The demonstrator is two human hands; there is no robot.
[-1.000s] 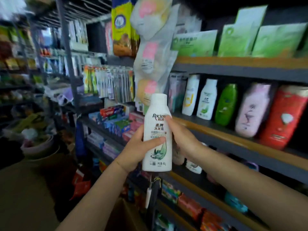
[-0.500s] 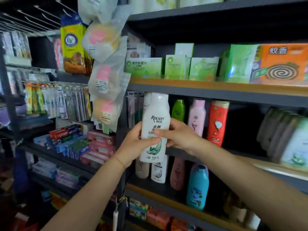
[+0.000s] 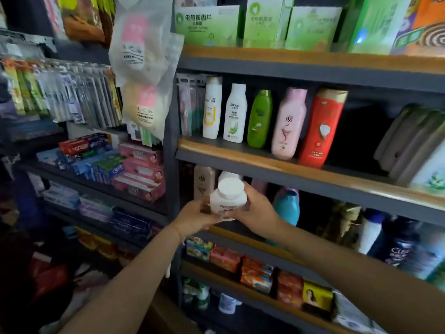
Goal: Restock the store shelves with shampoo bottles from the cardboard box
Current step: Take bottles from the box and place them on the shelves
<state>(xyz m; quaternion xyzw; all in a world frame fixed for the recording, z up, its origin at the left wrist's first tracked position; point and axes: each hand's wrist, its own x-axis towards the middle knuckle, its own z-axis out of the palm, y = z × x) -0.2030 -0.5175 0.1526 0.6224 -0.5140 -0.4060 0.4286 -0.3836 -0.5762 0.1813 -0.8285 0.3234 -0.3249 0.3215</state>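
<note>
I hold a white shampoo bottle (image 3: 228,198) between both hands, its round cap facing me. My left hand (image 3: 192,219) grips its left side and my right hand (image 3: 252,212) grips its right side. The bottle is level with the lower shampoo shelf (image 3: 240,233), in front of a beige bottle (image 3: 203,182) and a blue bottle (image 3: 287,206). On the shelf above (image 3: 265,162) stand a Pantene bottle (image 3: 212,107), a matching white bottle (image 3: 235,114), a green bottle (image 3: 260,119), a pink bottle (image 3: 289,124) and a red bottle (image 3: 321,127). The cardboard box is out of view.
Green boxes (image 3: 207,25) line the top shelf. Packets in clear bags (image 3: 144,68) hang over the post left of the shelves. Toothpaste boxes (image 3: 108,162) fill the left shelves. Soap packs (image 3: 260,271) sit below, dark bottles (image 3: 397,244) at right.
Both hands have lowered the white bottle from the upper shampoo shelf's height down to the lower shelf. It has tipped so its cap faces me. The view has shifted downward.
</note>
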